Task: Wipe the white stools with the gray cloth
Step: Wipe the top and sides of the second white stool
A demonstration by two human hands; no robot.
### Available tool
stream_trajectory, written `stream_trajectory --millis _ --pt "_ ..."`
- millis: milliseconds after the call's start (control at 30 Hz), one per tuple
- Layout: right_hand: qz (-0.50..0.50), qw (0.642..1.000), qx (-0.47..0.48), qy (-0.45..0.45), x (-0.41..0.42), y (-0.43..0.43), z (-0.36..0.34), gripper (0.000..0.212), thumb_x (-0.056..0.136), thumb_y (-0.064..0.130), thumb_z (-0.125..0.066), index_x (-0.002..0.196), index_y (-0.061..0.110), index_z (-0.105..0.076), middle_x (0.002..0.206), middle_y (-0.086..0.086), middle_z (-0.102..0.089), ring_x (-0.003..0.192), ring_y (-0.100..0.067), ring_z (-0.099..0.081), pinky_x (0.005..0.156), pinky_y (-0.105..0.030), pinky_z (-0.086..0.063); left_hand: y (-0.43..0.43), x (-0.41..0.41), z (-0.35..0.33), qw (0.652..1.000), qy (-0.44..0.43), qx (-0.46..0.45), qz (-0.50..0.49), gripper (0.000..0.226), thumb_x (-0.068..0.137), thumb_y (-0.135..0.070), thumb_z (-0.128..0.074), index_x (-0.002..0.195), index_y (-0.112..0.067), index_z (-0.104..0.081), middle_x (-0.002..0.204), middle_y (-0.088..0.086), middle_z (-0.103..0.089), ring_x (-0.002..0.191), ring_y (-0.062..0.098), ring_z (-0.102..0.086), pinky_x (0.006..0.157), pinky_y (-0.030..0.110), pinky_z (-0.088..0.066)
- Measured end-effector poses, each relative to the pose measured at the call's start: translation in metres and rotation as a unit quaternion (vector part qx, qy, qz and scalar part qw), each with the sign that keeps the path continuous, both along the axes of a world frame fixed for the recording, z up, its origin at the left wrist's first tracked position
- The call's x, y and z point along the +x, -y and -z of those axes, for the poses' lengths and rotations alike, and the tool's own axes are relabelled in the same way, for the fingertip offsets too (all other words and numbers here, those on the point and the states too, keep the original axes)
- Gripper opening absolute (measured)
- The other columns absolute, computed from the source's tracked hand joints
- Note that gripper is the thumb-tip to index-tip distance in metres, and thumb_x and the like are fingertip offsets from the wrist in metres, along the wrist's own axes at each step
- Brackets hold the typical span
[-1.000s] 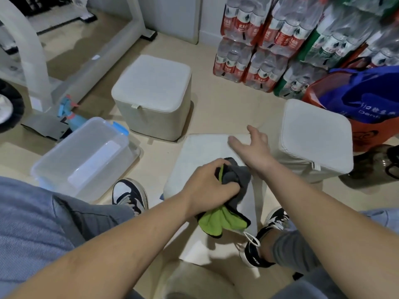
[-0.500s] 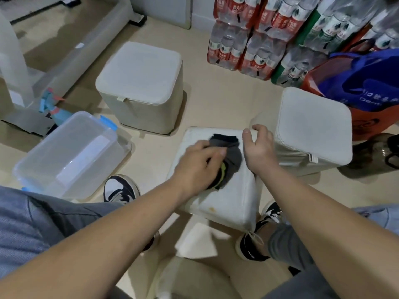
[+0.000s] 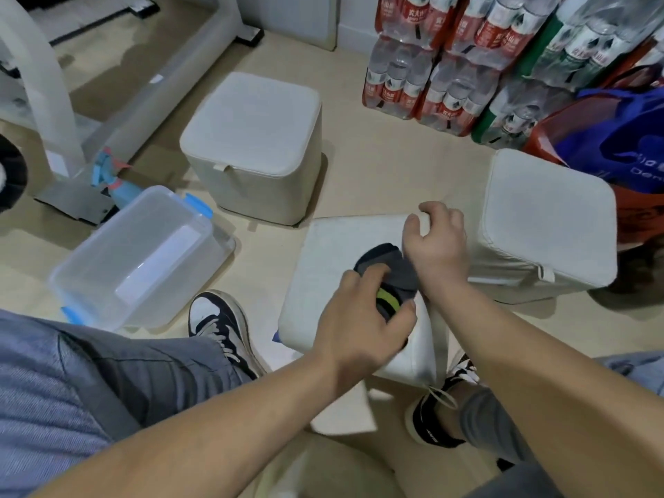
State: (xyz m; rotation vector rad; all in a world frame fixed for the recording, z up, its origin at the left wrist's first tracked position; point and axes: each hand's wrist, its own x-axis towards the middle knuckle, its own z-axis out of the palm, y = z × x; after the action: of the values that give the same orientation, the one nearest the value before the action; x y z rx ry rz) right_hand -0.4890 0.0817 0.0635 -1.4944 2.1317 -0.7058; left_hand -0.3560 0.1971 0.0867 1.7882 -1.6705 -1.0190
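Observation:
Three white cube stools stand on the floor. The nearest stool [image 3: 323,271] is between my feet. My left hand [image 3: 359,318] presses the gray cloth [image 3: 399,271], which has a green patch, onto its top near the right side. My right hand [image 3: 436,242] grips that stool's far right corner, fingers curled over the edge. A second stool [image 3: 255,138] stands further back to the left. The third stool [image 3: 546,224] is close on the right.
A clear plastic box [image 3: 140,257] with blue latches lies on the floor at left, a blue spray bottle [image 3: 115,181] behind it. Packs of water bottles [image 3: 431,66] line the back wall. A red and blue bag [image 3: 618,145] sits at far right. My shoes [image 3: 222,325] flank the near stool.
The cloth went from bunched in my left hand above the stool to pressed on its top, then slid toward me. My right hand took hold of the stool's far corner.

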Motion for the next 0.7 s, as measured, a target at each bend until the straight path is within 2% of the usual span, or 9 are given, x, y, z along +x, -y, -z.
stream_trajectory --millis 100,200,267,333,400,500,567,633,700 --pt "0.010 1.000 -0.018 0.005 0.002 -0.005 -0.001 0.036 0.102 0.043 -0.055 0.133 0.027 -0.065 0.139 -0.003 -0.049 0.128 -0.027 -0.049 0.090 -0.035 -0.039 0.006 0.028 0.018 0.994 0.096 -0.034 0.028 0.062 0.087 -0.060 -0.052 0.143 -0.034 -0.051 0.119 -0.002 -0.057 0.104 0.026 -0.063 0.082 0.038 -0.055" --pt "-0.013 1.000 -0.006 -0.013 0.017 -0.005 -0.006 0.040 0.102 0.048 -0.055 0.136 0.029 -0.064 0.137 -0.003 -0.044 0.128 -0.025 -0.043 0.088 -0.033 -0.034 0.017 0.059 0.031 0.991 0.132 -0.009 -0.024 0.058 0.094 -0.057 -0.053 0.148 -0.035 -0.045 0.126 -0.001 -0.055 0.106 0.028 -0.062 0.084 0.039 -0.053" --pt "-0.030 0.998 0.013 -0.044 0.027 -0.002 -0.010 0.042 0.104 0.048 -0.050 0.140 0.030 -0.059 0.138 -0.003 -0.043 0.129 -0.026 -0.041 0.086 -0.035 -0.034 0.024 0.078 0.041 0.987 0.125 0.040 -0.089 0.058 0.097 -0.053 -0.053 0.150 -0.031 -0.043 0.126 0.004 -0.056 0.107 0.030 -0.061 0.086 0.041 -0.052" --pt "-0.034 0.998 0.019 -0.058 0.034 -0.002 -0.012 0.041 0.106 0.046 -0.047 0.142 0.029 -0.057 0.139 -0.004 -0.042 0.130 -0.027 -0.040 0.085 -0.035 -0.035 0.030 0.097 0.048 0.976 0.093 0.095 -0.175 0.058 0.096 -0.052 -0.049 0.146 -0.023 -0.044 0.115 0.010 -0.063 0.102 0.035 -0.064 0.087 0.046 -0.055" --pt "-0.021 0.997 0.020 -0.069 0.037 -0.001 -0.011 0.040 0.107 0.043 -0.045 0.142 0.027 -0.055 0.141 -0.005 -0.042 0.130 -0.029 -0.041 0.086 -0.036 -0.036 0.033 0.090 0.043 0.970 0.064 0.107 -0.210 0.055 0.096 -0.049 -0.051 0.141 -0.018 -0.049 0.111 0.013 -0.068 0.101 0.037 -0.064 0.088 0.046 -0.055" --pt "-0.003 0.997 0.030 -0.065 0.032 0.004 -0.009 0.039 0.106 0.039 -0.047 0.141 0.024 -0.056 0.144 -0.008 -0.043 0.131 -0.032 -0.042 0.087 -0.039 -0.037 0.025 0.037 0.009 0.994 0.014 0.006 -0.109 0.045 0.095 -0.050 -0.059 0.133 -0.026 -0.056 0.117 0.003 -0.069 0.108 0.027 -0.063 0.090 0.039 -0.052" --pt "-0.003 0.998 0.034 -0.050 0.023 0.006 -0.007 0.038 0.105 0.039 -0.048 0.139 0.025 -0.057 0.142 -0.008 -0.044 0.132 -0.032 -0.042 0.088 -0.040 -0.037 0.016 0.016 -0.005 0.998 -0.003 -0.048 -0.027 0.045 0.094 -0.054 -0.060 0.132 -0.030 -0.055 0.120 -0.004 -0.066 0.110 0.017 -0.060 0.091 0.036 -0.051" --pt "-0.002 0.999 0.029 -0.032 0.013 0.004 -0.005 0.036 0.104 0.041 -0.048 0.136 0.027 -0.058 0.141 -0.006 -0.044 0.131 -0.031 -0.042 0.089 -0.040 -0.037 0.017 0.031 0.005 0.997 0.046 -0.062 0.004 0.052 0.094 -0.055 -0.062 0.139 -0.032 -0.052 0.125 -0.003 -0.062 0.112 0.020 -0.061 0.091 0.037 -0.052" --pt "-0.005 1.000 0.023 -0.020 0.007 0.001 -0.003 0.034 0.104 0.042 -0.048 0.134 0.029 -0.058 0.140 -0.004 -0.044 0.129 -0.029 -0.042 0.089 -0.038 -0.035 0.020 0.062 0.027 0.992 0.120 -0.027 -0.013 0.055 0.095 -0.052 -0.061 0.144 -0.030 -0.049 0.127 0.003 -0.060 0.111 0.029 -0.063 0.087 0.039 -0.054"
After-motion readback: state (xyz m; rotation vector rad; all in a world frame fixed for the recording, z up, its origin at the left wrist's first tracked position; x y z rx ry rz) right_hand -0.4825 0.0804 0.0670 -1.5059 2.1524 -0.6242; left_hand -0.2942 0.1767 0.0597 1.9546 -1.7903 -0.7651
